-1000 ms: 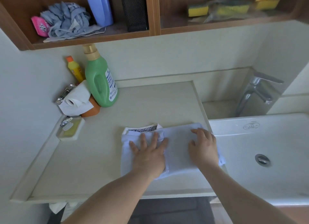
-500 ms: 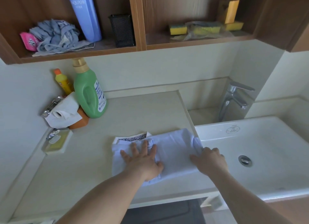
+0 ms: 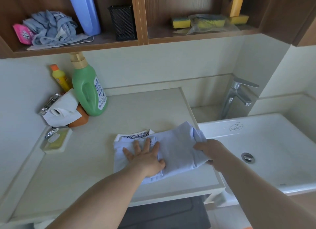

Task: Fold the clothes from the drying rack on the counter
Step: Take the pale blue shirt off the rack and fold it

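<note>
Two hands work one pale shirt (image 3: 177, 148) on the surface (image 3: 106, 157) (near the sink): left hand (image 3: 145, 156) pressed flat, fingers spread; right hand (image 3: 211, 152) grips its lifted right edge.

One view only, worn on the head, looking forward and steeply down over the worktop (image 3: 140, 109). It sits close in: both forearms run up from the bottom edge, and the worktop fills the middle. The wide lens bends the edges. Above the worktop, the wooden shelf (image 3: 140, 40) crosses the top of frame; right of the worktop, the sink (image 3: 273, 143) reaches the right edge.
</note>
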The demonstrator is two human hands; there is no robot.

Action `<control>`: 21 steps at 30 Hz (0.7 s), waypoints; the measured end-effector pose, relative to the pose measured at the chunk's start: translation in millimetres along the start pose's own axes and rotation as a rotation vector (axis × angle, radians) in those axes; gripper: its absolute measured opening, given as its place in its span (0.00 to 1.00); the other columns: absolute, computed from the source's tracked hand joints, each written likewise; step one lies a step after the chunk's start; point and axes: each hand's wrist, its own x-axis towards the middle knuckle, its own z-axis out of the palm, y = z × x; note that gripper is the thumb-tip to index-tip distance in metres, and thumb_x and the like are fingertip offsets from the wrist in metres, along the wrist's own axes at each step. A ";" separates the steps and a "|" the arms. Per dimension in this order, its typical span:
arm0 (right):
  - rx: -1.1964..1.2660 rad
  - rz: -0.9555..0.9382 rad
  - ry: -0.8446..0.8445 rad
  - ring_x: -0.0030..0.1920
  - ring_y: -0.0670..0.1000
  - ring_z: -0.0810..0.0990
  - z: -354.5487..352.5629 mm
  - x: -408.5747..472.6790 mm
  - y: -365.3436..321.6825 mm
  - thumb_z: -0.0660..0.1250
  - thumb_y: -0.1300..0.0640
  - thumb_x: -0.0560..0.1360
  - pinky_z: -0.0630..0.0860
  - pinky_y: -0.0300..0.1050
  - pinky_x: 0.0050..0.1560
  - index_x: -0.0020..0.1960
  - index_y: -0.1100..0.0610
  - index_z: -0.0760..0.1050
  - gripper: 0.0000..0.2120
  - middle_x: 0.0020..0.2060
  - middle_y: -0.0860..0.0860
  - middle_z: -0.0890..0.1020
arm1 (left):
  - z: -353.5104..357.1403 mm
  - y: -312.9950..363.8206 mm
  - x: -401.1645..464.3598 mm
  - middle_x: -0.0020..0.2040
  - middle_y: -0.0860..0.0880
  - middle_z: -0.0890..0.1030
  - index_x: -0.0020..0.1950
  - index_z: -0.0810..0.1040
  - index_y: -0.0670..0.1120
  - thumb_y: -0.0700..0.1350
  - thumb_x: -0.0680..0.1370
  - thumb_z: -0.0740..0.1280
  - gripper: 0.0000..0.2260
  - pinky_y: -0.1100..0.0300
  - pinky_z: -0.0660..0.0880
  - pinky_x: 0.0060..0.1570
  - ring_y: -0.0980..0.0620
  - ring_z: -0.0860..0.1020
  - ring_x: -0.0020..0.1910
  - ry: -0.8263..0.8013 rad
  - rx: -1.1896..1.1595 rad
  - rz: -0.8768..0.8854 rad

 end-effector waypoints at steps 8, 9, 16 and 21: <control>-0.293 -0.425 -0.126 0.33 0.50 0.75 67.2 -65.4 -53.9 0.70 0.58 0.69 0.69 0.39 0.33 0.38 0.54 0.71 0.07 0.31 0.49 0.75 | 5.5 0.7 1.0 0.82 0.55 0.35 0.80 0.35 0.64 0.70 0.77 0.51 0.37 0.21 0.35 0.64 0.35 0.34 0.80 0.040 -0.044 0.025; -0.409 -0.487 -0.133 0.32 0.48 0.72 82.2 -74.3 -56.4 0.69 0.58 0.71 0.66 0.38 0.31 0.38 0.53 0.69 0.09 0.31 0.47 0.73 | 6.1 -0.7 0.9 0.83 0.54 0.37 0.81 0.36 0.62 0.70 0.76 0.53 0.39 0.22 0.34 0.65 0.35 0.35 0.80 0.056 -0.076 0.018; -0.483 -0.531 -0.166 0.44 0.51 0.77 142.5 -82.2 -51.6 0.66 0.56 0.75 0.67 0.36 0.34 0.49 0.52 0.71 0.05 0.40 0.45 0.77 | -7.8 -28.2 -13.8 0.71 0.41 0.73 0.74 0.69 0.45 0.51 0.78 0.66 0.25 0.37 0.61 0.74 0.40 0.68 0.73 0.188 -0.487 0.095; -0.382 -0.523 -0.126 0.42 0.47 0.76 148.0 -76.2 -54.9 0.66 0.56 0.76 0.68 0.38 0.36 0.49 0.52 0.71 0.04 0.46 0.48 0.79 | 5.3 -79.9 -47.3 0.51 0.52 0.81 0.54 0.80 0.51 0.44 0.70 0.57 0.17 0.49 0.76 0.49 0.45 0.77 0.53 0.643 -0.355 0.107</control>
